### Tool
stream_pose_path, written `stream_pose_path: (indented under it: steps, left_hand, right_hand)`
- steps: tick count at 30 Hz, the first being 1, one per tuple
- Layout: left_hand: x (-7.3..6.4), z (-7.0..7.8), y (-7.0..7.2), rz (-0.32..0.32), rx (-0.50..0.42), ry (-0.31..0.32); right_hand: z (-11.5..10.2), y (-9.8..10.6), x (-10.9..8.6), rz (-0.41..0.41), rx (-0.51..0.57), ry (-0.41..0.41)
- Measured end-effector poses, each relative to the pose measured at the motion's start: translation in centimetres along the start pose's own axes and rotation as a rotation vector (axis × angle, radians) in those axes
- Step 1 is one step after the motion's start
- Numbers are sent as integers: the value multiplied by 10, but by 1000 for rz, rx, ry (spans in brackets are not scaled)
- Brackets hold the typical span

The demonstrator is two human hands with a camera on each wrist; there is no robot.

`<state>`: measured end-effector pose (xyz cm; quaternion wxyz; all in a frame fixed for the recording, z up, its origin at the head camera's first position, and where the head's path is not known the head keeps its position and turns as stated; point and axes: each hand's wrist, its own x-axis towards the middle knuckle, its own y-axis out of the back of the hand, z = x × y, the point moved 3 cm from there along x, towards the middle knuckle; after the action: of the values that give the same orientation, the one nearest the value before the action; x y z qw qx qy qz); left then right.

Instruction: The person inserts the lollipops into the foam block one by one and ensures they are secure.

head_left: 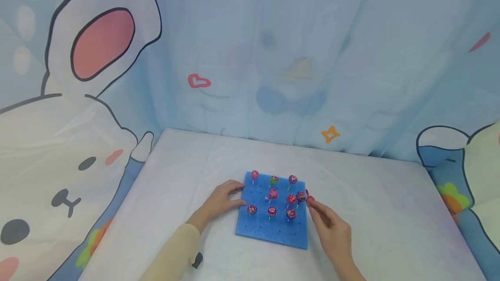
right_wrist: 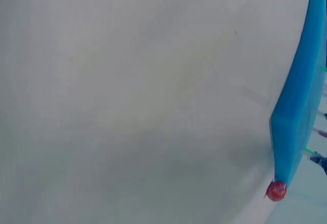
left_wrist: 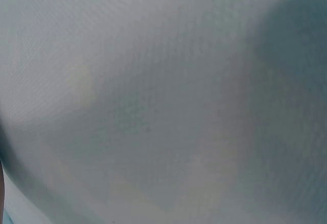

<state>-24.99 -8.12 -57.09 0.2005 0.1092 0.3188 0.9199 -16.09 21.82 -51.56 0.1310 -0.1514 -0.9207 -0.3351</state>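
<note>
A blue foam board [head_left: 269,235] with rows of small holes lies on the white-covered table. Several wrapped lollipops stand in it on their sticks, among them a pink one [head_left: 254,174] at the back left and a green-and-red one [head_left: 274,180]. At the board's left edge, my left hand [head_left: 219,200] touches it with fingertips and thumb spread apart. My right hand [head_left: 333,229] pinches a red lollipop [head_left: 310,199] just beyond the right edge. In the right wrist view a red lollipop [right_wrist: 276,191] shows by the board's corner [right_wrist: 286,137]; the hand is out of sight there.
A pale cloth [head_left: 371,211] covers the table. Blue printed curtains [head_left: 234,55] with cartoon animals hang behind and at both sides. A small dark object [head_left: 197,260] shows beside the left sleeve [head_left: 175,246]. The left wrist view shows mostly blurred cloth [left_wrist: 153,106].
</note>
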Motion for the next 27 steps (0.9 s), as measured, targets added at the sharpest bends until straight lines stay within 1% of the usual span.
stream_pose_path:
  steps: [4,7,12,15,19,23,27]
  left_hand:
    - [1,-1,0,-2,7,1]
    - [1,-1,0,-6,7,6]
    - [0,-2,0,-11,-3,7]
    - [0,-2,0,-9,-5,4]
    - [0,-2,0,-2,-1,-10]
    - [0,-1,0,0,-7,-19]
    - [0,0,1,2,-7,-27]
  right_hand:
    - [6,7,9,49,-28,-23]
    - [14,11,18,49,-31,-89]
    - [29,14,28,-27,-70,-235]
    - [37,12,33,-66,-92,-283]
    - [46,8,38,-76,-97,-292]
    - [51,2,42,-70,-115,-275]
    - [54,-4,45,-88,-144,-254]
